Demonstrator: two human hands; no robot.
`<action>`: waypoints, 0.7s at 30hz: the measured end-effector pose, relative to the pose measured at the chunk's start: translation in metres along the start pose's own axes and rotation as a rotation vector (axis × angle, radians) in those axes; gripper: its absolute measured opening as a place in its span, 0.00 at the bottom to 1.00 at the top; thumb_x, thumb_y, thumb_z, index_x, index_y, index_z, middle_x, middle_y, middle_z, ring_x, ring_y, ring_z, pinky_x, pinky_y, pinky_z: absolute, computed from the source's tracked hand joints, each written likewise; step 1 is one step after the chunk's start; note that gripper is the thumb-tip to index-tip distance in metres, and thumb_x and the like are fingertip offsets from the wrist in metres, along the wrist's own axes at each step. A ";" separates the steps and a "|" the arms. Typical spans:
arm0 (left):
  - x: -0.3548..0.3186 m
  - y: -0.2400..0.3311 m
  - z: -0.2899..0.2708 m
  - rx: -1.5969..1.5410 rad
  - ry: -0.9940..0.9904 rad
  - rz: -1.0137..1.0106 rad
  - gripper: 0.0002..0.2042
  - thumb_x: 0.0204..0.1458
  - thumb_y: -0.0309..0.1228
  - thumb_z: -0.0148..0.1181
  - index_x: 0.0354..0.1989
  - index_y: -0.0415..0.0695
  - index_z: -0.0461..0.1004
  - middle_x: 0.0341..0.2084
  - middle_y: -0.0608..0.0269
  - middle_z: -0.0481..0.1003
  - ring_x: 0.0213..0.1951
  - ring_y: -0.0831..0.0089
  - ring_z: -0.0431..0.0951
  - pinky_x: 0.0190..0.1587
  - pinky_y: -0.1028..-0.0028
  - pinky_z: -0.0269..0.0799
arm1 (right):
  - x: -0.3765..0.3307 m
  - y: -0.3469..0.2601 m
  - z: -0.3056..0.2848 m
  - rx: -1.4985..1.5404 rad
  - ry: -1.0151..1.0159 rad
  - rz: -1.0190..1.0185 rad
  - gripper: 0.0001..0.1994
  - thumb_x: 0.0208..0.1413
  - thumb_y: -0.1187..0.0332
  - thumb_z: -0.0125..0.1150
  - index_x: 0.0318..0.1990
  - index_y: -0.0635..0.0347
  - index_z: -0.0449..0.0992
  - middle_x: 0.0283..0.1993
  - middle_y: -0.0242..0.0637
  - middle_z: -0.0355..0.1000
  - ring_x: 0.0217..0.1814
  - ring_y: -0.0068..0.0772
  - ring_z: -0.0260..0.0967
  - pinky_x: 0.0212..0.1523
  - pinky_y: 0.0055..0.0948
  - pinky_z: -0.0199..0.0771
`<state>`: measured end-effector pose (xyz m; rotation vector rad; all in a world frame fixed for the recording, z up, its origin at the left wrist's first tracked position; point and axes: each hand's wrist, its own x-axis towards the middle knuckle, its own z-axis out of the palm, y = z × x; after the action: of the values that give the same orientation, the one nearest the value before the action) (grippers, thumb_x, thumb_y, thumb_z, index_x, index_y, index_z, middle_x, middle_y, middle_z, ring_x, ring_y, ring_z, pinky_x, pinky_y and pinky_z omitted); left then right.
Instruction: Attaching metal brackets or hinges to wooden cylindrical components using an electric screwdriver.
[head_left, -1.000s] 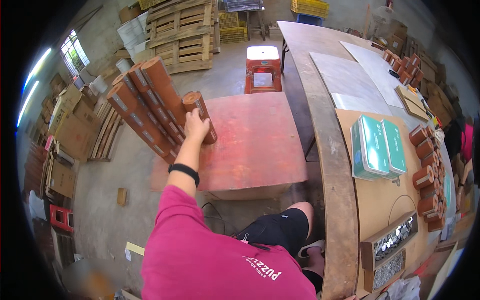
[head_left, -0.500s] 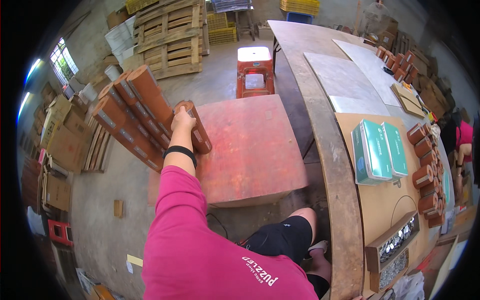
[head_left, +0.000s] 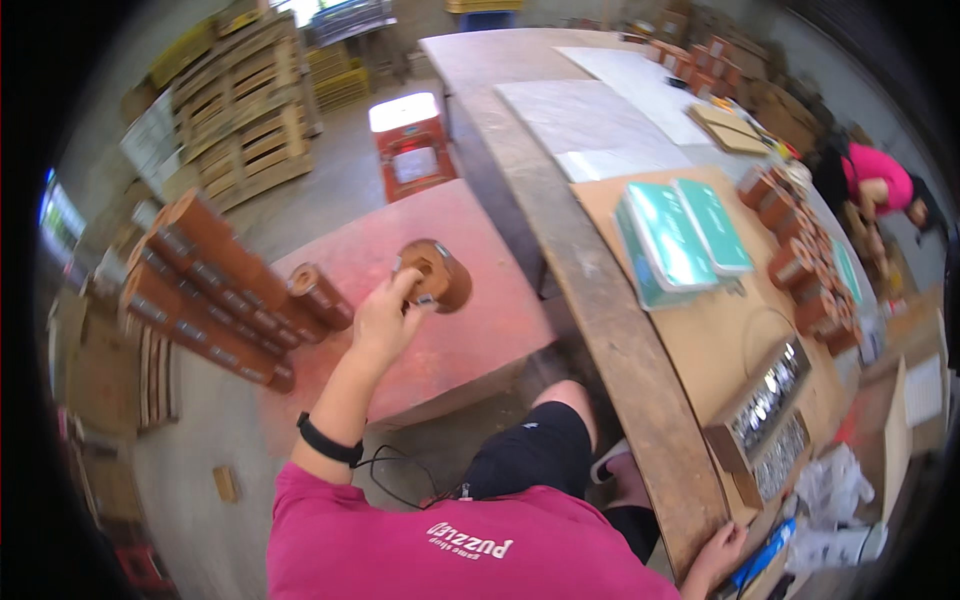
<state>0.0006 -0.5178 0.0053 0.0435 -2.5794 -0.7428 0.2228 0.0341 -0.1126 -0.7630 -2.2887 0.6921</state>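
Over the worn red-topped platform (head_left: 430, 355), my left hand (head_left: 385, 315) is closed on the rim of an orange-brown cylinder (head_left: 452, 280). Its fingers reach to the hollow in the cylinder's top. Small metal pieces show on the cylinder's side. To the left stand tall stacks of similar cylinders (head_left: 200, 265), with a shorter stack (head_left: 320, 295) between them and my hand. At the lower right, my right hand (head_left: 718, 553) rests on the long table's edge. Its fingers are loosely bent, and no thing shows in them.
On the long table (head_left: 590, 290) lie two green-and-white packs (head_left: 660, 240), grouped cylinders (head_left: 800, 255), and a box of shiny metal parts (head_left: 770, 395). A red stool (head_left: 410, 150) stands beyond the platform. Wooden pallets (head_left: 245, 105) lean behind. A person in pink (head_left: 870, 180) bends at the right.
My left hand has moved right from the tall stacks, and a cylinder is now apart from them in its grip. My right hand has come further into view. The view has turned.
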 end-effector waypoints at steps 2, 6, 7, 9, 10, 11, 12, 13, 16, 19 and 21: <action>-0.008 0.044 0.013 -0.057 -0.118 0.109 0.18 0.37 0.34 0.62 0.39 0.50 0.67 0.25 0.55 0.70 0.28 0.57 0.72 0.29 0.63 0.66 | -0.002 -0.002 0.000 0.009 0.005 -0.031 0.07 0.51 0.72 0.51 0.30 0.69 0.68 0.30 0.40 0.65 0.32 0.28 0.63 0.33 0.25 0.65; -0.021 0.134 0.038 -0.167 -0.306 0.507 0.17 0.36 0.33 0.62 0.38 0.51 0.67 0.22 0.57 0.67 0.25 0.57 0.71 0.26 0.64 0.66 | -0.010 -0.041 -0.002 0.171 0.057 0.064 0.06 0.50 0.72 0.53 0.29 0.68 0.69 0.22 0.35 0.66 0.24 0.23 0.63 0.27 0.22 0.64; -0.026 0.154 0.044 -0.197 -0.383 0.553 0.17 0.36 0.33 0.62 0.37 0.51 0.68 0.22 0.57 0.67 0.25 0.57 0.70 0.26 0.64 0.66 | -0.010 -0.038 -0.004 0.170 0.015 0.125 0.06 0.49 0.72 0.54 0.29 0.67 0.70 0.21 0.34 0.66 0.23 0.22 0.62 0.25 0.22 0.63; -0.037 0.187 0.060 -0.273 -0.475 0.656 0.17 0.36 0.35 0.62 0.37 0.52 0.68 0.21 0.57 0.66 0.23 0.57 0.70 0.25 0.64 0.66 | -0.006 -0.036 -0.009 0.163 -0.029 0.128 0.05 0.47 0.72 0.55 0.27 0.65 0.70 0.19 0.35 0.66 0.21 0.23 0.63 0.23 0.22 0.63; -0.044 0.203 0.069 -0.249 -0.514 0.713 0.17 0.36 0.36 0.62 0.38 0.53 0.68 0.21 0.57 0.66 0.22 0.58 0.70 0.24 0.64 0.66 | -0.002 -0.037 -0.012 0.149 -0.031 0.076 0.04 0.46 0.73 0.55 0.26 0.65 0.70 0.19 0.37 0.66 0.20 0.25 0.63 0.23 0.23 0.63; -0.050 0.220 0.078 -0.295 -0.533 0.782 0.17 0.36 0.36 0.62 0.38 0.54 0.68 0.21 0.56 0.66 0.21 0.58 0.70 0.23 0.65 0.66 | 0.002 -0.045 -0.022 0.081 -0.002 0.069 0.04 0.45 0.73 0.55 0.26 0.64 0.70 0.19 0.38 0.65 0.20 0.29 0.63 0.23 0.25 0.63; -0.058 0.234 0.086 -0.342 -0.553 0.838 0.18 0.36 0.37 0.62 0.38 0.54 0.68 0.21 0.56 0.67 0.21 0.58 0.70 0.22 0.65 0.66 | 0.008 -0.052 -0.033 0.008 0.013 0.061 0.03 0.44 0.74 0.55 0.27 0.63 0.70 0.19 0.39 0.64 0.20 0.32 0.63 0.24 0.27 0.63; -0.066 0.248 0.091 -0.359 -0.583 0.864 0.18 0.36 0.37 0.62 0.38 0.54 0.68 0.21 0.56 0.67 0.21 0.58 0.70 0.22 0.65 0.66 | 0.012 -0.050 -0.042 -0.056 0.033 0.084 0.04 0.43 0.73 0.56 0.28 0.63 0.71 0.21 0.40 0.65 0.23 0.36 0.63 0.27 0.30 0.64; -0.092 0.282 0.107 -0.340 -0.742 0.922 0.19 0.38 0.36 0.62 0.41 0.54 0.67 0.24 0.57 0.67 0.24 0.57 0.71 0.25 0.65 0.67 | 0.019 -0.037 -0.064 -0.281 0.062 0.142 0.07 0.41 0.72 0.58 0.30 0.61 0.71 0.27 0.42 0.65 0.32 0.42 0.62 0.35 0.36 0.63; -0.115 0.300 0.129 -0.356 -0.781 0.967 0.18 0.38 0.37 0.62 0.40 0.54 0.67 0.24 0.57 0.67 0.23 0.58 0.71 0.23 0.66 0.67 | 0.020 -0.028 -0.075 -0.473 0.062 0.200 0.10 0.39 0.70 0.60 0.32 0.61 0.71 0.33 0.44 0.64 0.40 0.46 0.59 0.42 0.39 0.61; -0.128 0.309 0.135 -0.372 -0.761 0.990 0.18 0.38 0.37 0.62 0.40 0.54 0.67 0.24 0.57 0.67 0.22 0.59 0.71 0.23 0.66 0.67 | 0.020 -0.020 -0.076 -0.507 0.060 0.229 0.13 0.38 0.68 0.61 0.35 0.61 0.71 0.39 0.47 0.63 0.44 0.49 0.56 0.46 0.41 0.59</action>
<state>0.0856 -0.1675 0.0084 -1.7658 -2.5053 -0.8849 0.2555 0.0539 -0.0413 -1.2734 -2.3667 0.1704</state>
